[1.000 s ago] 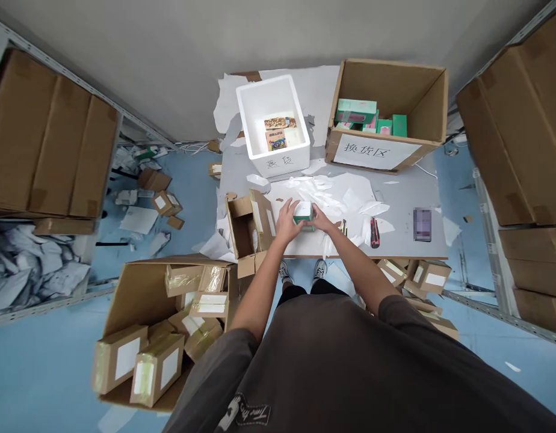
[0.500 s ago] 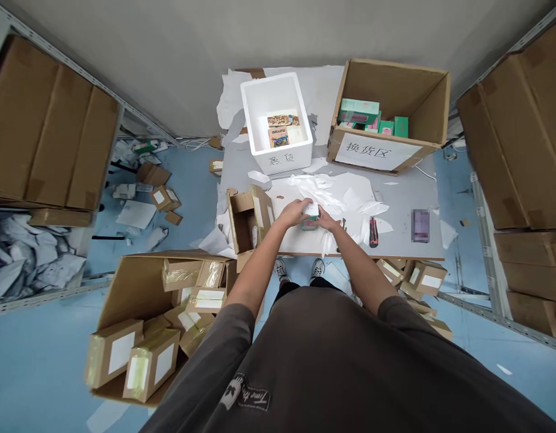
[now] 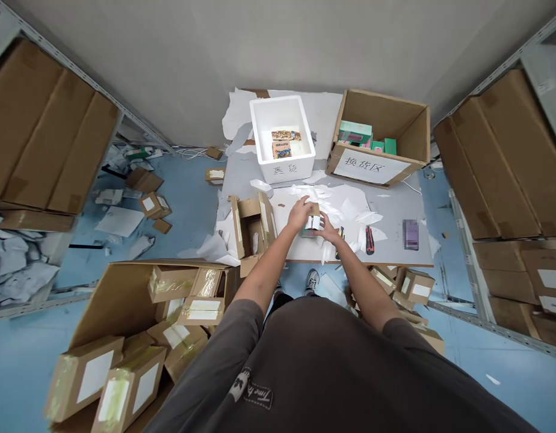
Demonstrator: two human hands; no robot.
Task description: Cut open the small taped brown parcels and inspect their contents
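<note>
Over the front middle of the table (image 3: pixel 296 251), a small white and brown box (image 3: pixel 313 221) is held between both hands. My left hand (image 3: pixel 299 214) grips its left side, and my right hand (image 3: pixel 327 227) grips its right side. A green item (image 3: pixel 306 233) shows partly beneath the box; the hands hide the rest. Left of my hands stands an opened brown carton (image 3: pixel 251 231). White paper scraps (image 3: pixel 350 207) lie behind and to the right. A red and black cutter (image 3: pixel 369 239) rests right of my right hand.
At the table's back stand a white foam box (image 3: pixel 282 171) with packets and a large carton (image 3: pixel 372 168) holding green boxes. A purple item (image 3: pixel 411 234) lies at right. A big carton of parcels (image 3: pixel 92 307) is on the floor at left; shelves flank both sides.
The small box has been turned, so a brown face now shows beside the white one. My right hand has shifted slightly down along it. The camera view has tilted and shifted.
</note>
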